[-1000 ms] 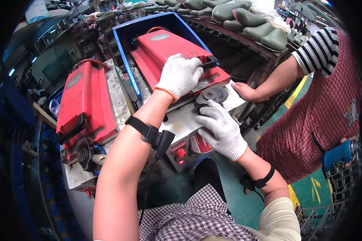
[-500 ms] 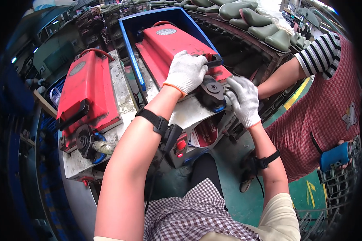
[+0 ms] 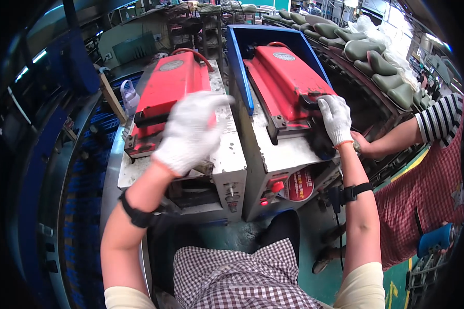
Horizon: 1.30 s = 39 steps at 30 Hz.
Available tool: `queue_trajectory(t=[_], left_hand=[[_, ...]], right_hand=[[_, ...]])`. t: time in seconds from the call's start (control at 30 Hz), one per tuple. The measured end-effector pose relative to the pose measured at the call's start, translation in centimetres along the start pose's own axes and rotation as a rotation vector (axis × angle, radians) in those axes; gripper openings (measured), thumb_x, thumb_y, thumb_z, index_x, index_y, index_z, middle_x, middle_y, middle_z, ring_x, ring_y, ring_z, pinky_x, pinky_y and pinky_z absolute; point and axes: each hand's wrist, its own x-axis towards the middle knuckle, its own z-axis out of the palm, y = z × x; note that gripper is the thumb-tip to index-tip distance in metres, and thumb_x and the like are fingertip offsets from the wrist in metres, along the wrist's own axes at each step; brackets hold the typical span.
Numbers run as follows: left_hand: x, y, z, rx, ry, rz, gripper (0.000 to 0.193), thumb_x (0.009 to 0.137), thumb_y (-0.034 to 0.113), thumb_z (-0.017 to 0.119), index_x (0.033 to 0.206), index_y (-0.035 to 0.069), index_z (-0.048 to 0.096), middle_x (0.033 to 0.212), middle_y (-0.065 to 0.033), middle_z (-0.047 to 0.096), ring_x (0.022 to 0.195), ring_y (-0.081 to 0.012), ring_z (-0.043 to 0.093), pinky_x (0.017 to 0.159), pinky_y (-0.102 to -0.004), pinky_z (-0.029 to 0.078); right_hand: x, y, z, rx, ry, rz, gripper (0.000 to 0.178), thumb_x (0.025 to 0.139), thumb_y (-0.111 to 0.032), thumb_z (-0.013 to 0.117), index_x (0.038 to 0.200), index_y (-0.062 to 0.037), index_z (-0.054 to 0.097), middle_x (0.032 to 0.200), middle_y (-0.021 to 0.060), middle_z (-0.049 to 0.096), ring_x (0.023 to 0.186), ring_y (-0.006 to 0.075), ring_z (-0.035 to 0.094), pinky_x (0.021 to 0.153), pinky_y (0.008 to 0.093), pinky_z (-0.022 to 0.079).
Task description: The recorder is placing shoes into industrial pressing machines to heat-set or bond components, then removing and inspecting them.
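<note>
Two machines with red lids stand side by side on white bodies. On the right machine's red lid point(image 3: 294, 74), my right hand point(image 3: 336, 118), in a white knit glove, has its fingers curled over the end of a black handle point(image 3: 309, 102). A dark part point(image 3: 322, 143) sits below that hand, partly hidden by it. My left hand point(image 3: 193, 131), also gloved, is smeared by motion in front of the left machine's red lid point(image 3: 165, 82). Its fingers cannot be made out. Beside it shows the left lid's black handle point(image 3: 150, 120).
A blue hood point(image 3: 239, 67) surrounds the right machine's back. Green shoe-shaped pieces point(image 3: 366, 49) lie heaped on a rack at the far right. Close to my right hand is a co-worker's forearm point(image 3: 392, 139). Red buttons point(image 3: 277, 186) are on the right machine's front.
My view has turned left. My left hand has left the right machine and come over to the left one. My right hand has moved from the dark part up to the right handle.
</note>
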Motion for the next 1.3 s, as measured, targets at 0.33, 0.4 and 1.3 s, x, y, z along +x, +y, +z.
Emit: queue_trajectory(t=[0.33,0.4,1.3], left_hand=[[-2.7,-9.4,-3.8,0.248,-0.272,-0.430,0.042,0.095,0.050,0.071,0.102,0.010,0.080,0.097,-0.0206,0.076,0.095,-0.0393,0.074,0.083,-0.0485,0.056],[-1.8,-9.6,-3.0,0.206,-0.312,-0.445,0.047,0.094,0.055,0.070,0.101,0.009,0.081,0.099,-0.0209,0.077,0.097,-0.0399,0.074,0.085,-0.0490,0.057],[-2.5,-9.4,-1.6,0.249,-0.139,-0.426,0.049,0.094,0.058,0.067,0.090,0.009,0.077,0.089,-0.0195,0.074,0.088,-0.0402,0.073,0.077,-0.0496,0.055]], right_hand=[[0.9,-1.0,1.0,-0.052,0.026,0.005,0.031,0.105,-0.037,0.062,0.100,-0.0099,0.076,0.097,0.0121,0.074,0.105,0.0368,0.067,0.092,0.0516,0.051],[0.6,-0.7,0.8,-0.104,0.022,0.029,0.032,0.105,-0.038,0.060,0.100,-0.0105,0.076,0.097,0.0111,0.074,0.105,0.0355,0.068,0.091,0.0507,0.051],[0.5,-1.0,0.6,-0.109,-0.013,0.090,0.030,0.106,-0.037,0.059,0.110,-0.0127,0.077,0.107,0.0106,0.077,0.111,0.0347,0.068,0.097,0.0498,0.050]])
